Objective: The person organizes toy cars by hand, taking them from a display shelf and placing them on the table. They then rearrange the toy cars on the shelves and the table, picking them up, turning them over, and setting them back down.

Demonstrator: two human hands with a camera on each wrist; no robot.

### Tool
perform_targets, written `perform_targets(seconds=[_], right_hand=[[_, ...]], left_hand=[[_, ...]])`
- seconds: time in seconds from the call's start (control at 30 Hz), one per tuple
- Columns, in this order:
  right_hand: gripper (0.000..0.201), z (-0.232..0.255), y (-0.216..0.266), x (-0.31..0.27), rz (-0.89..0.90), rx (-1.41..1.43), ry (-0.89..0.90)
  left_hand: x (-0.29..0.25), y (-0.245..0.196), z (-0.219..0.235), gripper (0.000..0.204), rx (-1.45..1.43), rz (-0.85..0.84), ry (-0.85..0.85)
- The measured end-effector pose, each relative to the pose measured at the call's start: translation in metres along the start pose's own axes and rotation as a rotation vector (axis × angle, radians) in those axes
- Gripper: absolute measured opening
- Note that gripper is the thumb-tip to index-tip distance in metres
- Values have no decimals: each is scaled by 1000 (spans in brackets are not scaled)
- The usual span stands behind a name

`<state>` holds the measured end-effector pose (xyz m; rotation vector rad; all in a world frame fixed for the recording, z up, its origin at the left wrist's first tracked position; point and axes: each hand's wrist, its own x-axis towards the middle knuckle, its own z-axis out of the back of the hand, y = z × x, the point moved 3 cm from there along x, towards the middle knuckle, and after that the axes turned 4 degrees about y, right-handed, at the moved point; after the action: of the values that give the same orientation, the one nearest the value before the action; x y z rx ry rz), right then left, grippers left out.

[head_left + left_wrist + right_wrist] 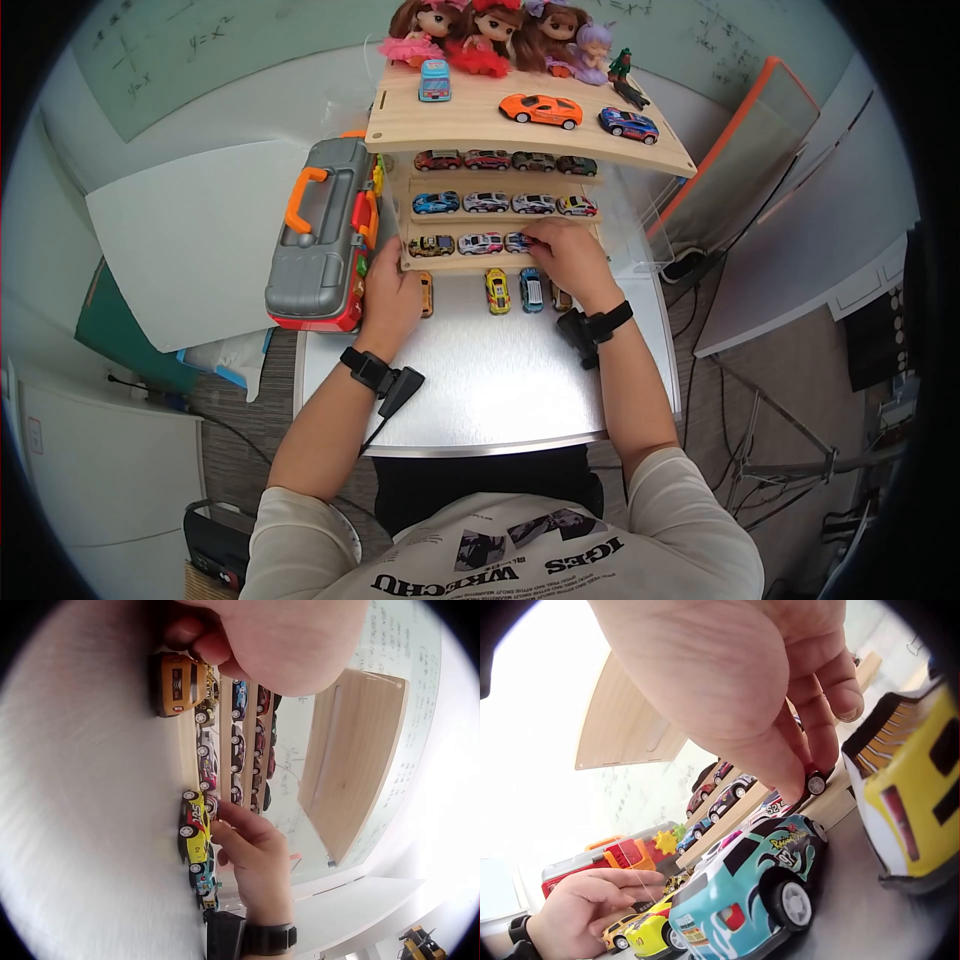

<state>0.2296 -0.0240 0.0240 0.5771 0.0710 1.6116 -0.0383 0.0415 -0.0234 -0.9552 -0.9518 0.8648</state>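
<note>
My right hand (574, 262) pinches a small toy car (516, 243) between thumb and fingers at the lowest tier of a wooden display shelf (460, 262). In the right wrist view, the fingers cover most of that car, leaving a wheel and some red body showing. To its left on the same tier stand a white toy car (480, 243) and a dark yellow patterned one (432, 245). My left hand (393, 300) is at the shelf's left front corner, beside an orange-yellow toy car (178, 684). In the right wrist view, its fingers look fairly straight.
On the tabletop (470, 380) before the shelf stand a yellow car (498, 291), a teal car (531, 290) and another yellow one (919, 780). A grey toolbox (318, 235) stands left. Dolls (487, 35) and larger cars sit on the overhanging top board (450, 120).
</note>
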Motion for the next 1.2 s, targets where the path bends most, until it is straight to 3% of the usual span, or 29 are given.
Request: perform_targets(seconds=[0.37,0.53,0.77,0.87,0.97,1.03,1.13,1.2], right_hand=[[26,8,-4,-3,-68,93,13],[27,10,0,-1,-127,23,86],[24,25,4,-6,-145,-90,47],[23,29,5,-9,-235,-215,28],[24,24,8,-9,-251,-203,-55],[23,20,14,-6,-311,-25,43],[24,11,4,-6,-202,181,1],[26,16,7,-7,-174,15,3]], left_hand=[[1,7,1,46,26,-5,-5],[2,12,-2,51,-75,29,-21],[2,13,-3,52,-84,43,-15],[3,13,-2,51,-79,36,-17],[1,3,-2,49,-68,50,-7],[1,1,-2,49,-86,58,2],[3,11,-2,48,-124,52,6],[2,9,-2,49,-145,39,2]])
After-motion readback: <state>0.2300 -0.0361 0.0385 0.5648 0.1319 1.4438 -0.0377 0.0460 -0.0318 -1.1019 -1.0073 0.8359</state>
